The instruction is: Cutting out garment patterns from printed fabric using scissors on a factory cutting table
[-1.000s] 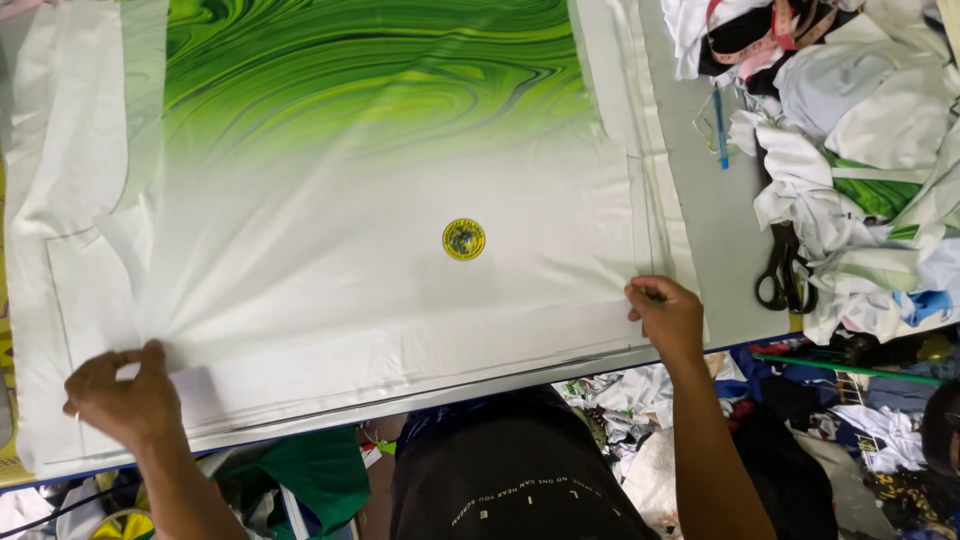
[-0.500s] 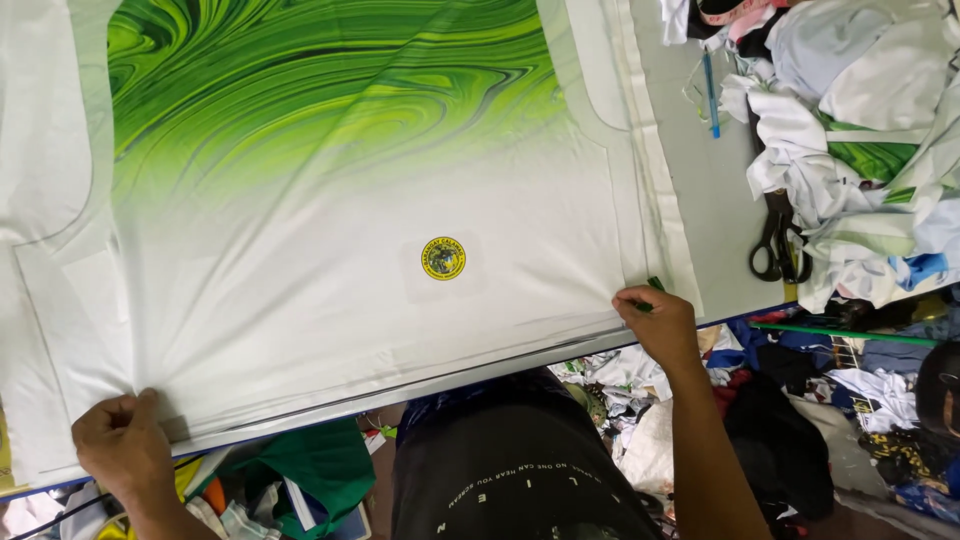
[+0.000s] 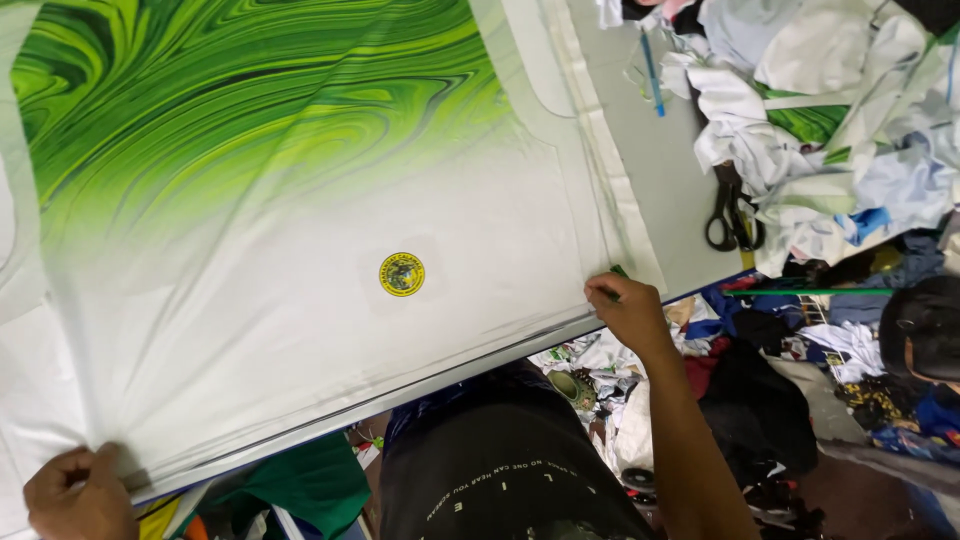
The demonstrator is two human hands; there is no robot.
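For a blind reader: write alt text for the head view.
Both hands pinch the near edge of a white-and-green swirl fabric panel on a table: left hand, right hand. Black scissors lie beside a heap of fabric scraps.

Bright, even overhead light; soft shadows, sharp focus
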